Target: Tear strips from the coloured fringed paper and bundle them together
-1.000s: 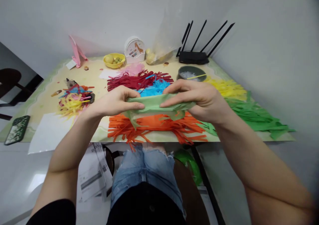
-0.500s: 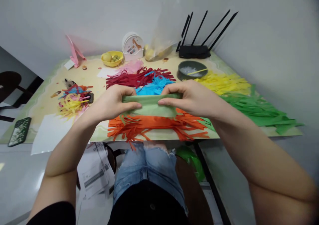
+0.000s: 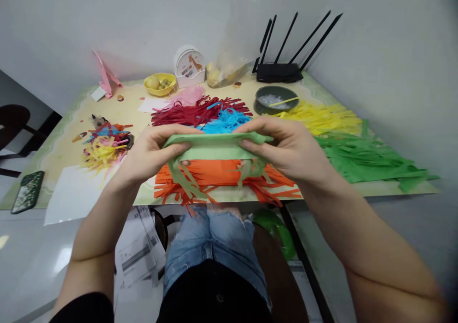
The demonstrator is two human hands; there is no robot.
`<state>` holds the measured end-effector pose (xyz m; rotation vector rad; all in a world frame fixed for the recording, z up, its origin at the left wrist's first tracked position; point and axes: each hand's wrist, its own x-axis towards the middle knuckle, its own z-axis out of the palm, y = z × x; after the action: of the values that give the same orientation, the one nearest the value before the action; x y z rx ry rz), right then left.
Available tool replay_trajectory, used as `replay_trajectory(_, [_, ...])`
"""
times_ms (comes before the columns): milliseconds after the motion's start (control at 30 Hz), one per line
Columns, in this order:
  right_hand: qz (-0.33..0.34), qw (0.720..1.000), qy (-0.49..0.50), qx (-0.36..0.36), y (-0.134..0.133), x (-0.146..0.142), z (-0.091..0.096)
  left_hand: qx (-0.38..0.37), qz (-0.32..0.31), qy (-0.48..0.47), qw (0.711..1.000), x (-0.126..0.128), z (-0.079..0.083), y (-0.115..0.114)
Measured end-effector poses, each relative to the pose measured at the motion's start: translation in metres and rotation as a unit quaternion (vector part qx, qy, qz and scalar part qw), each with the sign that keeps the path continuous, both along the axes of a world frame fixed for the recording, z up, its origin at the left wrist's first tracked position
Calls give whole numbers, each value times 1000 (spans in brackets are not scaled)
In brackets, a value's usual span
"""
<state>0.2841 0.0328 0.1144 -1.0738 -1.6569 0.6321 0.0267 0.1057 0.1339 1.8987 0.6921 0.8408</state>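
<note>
A light green fringed paper sheet (image 3: 214, 147) is stretched level between my two hands, its cut strips dangling at both ends. My left hand (image 3: 152, 151) pinches its left part, thumb in front. My right hand (image 3: 286, 146) grips the right part the same way. Just below and behind it, an orange fringed paper (image 3: 218, 172) lies along the table's front edge. Beyond my fingers are a blue fringed bundle (image 3: 229, 120) and a dark red one (image 3: 182, 113). To the right lie yellow fringed paper (image 3: 322, 117) and green fringed paper (image 3: 372, 158).
At the back stand a black router (image 3: 279, 72), a dark green bowl (image 3: 275, 99), a yellow fruit dish (image 3: 160, 84) and a white giraffe-printed holder (image 3: 189, 67). Left are a small multicoloured tassel bundle (image 3: 103, 146), a white sheet (image 3: 73, 194) and a phone (image 3: 27, 192).
My hands have moved slightly apart along the light green paper, the right one shifting right. The paper spans wider, and more of its strips hang down in front of the orange paper.
</note>
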Motion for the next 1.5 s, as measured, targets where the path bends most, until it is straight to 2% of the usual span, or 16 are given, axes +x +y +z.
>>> replay_trajectory(167, [27,997,69,27,-4,-2,-15,-41,-45,-61,996,-5,-12,1])
replay_trajectory(267, [64,996,61,25,-4,-1,-16,-34,-78,-69,994,-6,-12,1])
replay_trajectory(433, [55,998,19,37,-1,4,-14,25,-55,-19,998,-7,-8,0])
replay_trajectory(567, [67,997,2,40,0,3,-16,93,-62,15,994,-5,-5,-3])
replay_trajectory(633, [42,998,-18,46,-2,-1,-16,113,-46,20,992,-3,-6,-5])
replay_trajectory(767, [-14,993,-87,78,-9,-8,-13,124,27,32,991,2,-12,-8])
replay_trajectory(900, [-93,983,-131,92,-15,-13,-12,155,45,107,981,4,-13,-11])
replay_trajectory(1000, [-117,982,-136,66,-17,-14,-11,174,64,130,974,6,-10,-14])
replay_trajectory(1067, [-120,985,-117,36,-18,-15,-11,144,61,108,982,6,-10,-15])
replay_trajectory(1167, [-104,994,-37,1,-19,-17,-11,15,18,35,999,6,-12,-17])
replay_trajectory(1267, [-66,995,74,-19,-19,-19,-16,-96,-6,-49,994,4,-18,-17])
replay_trajectory(1400, [-18,983,176,-39,-16,-21,-27,-151,-18,-116,982,3,-24,-16])
replay_trajectory(1500, [14,980,198,-28,-13,-22,-31,-156,-19,-144,977,4,-26,-16])
